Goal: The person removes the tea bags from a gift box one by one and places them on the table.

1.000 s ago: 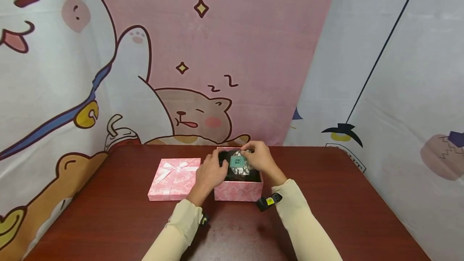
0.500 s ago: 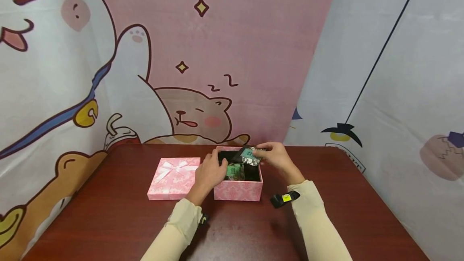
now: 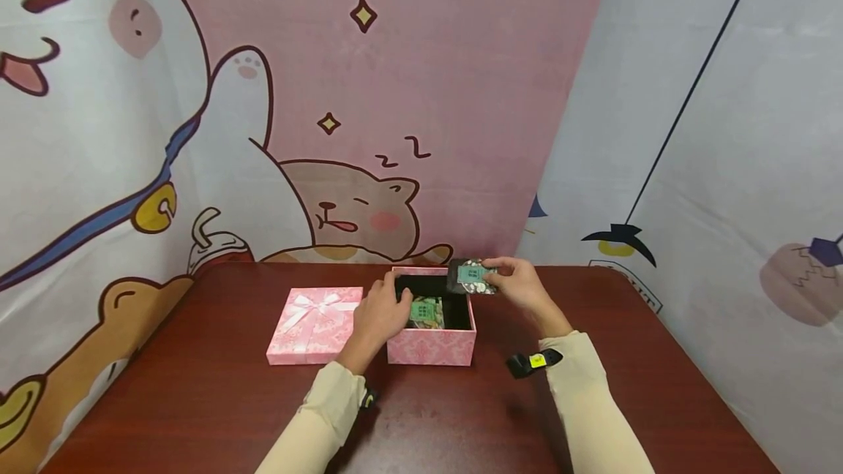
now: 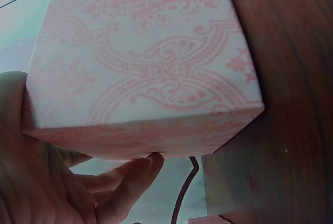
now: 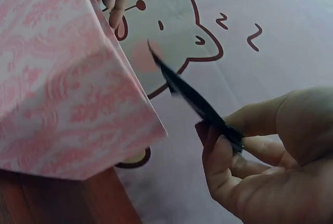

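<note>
My right hand (image 3: 523, 287) pinches a small flat black packet (image 3: 471, 276) with a teal label and a see-through patch showing pale pieces. It is held up at the far right corner of a pink patterned gift box (image 3: 431, 348). In the right wrist view the packet (image 5: 190, 96) appears edge-on between thumb and fingers, beside the box wall. My left hand (image 3: 380, 309) grips the box's left wall, thumb over the rim; its fingers lie along the outside in the left wrist view. Inside the box, which is dark within, lies another packet (image 3: 426, 313) with a green label.
The box's pink lid (image 3: 316, 324), tied with a white ribbon bow, lies left of the box on the brown wooden table (image 3: 435, 423). A cartoon-printed cloth (image 3: 474, 93) hangs behind the table's far edge.
My right hand has lifted the black packet out of the box and moved it up and right, uncovering the green-labelled packet below. My left hand has stayed on the box.
</note>
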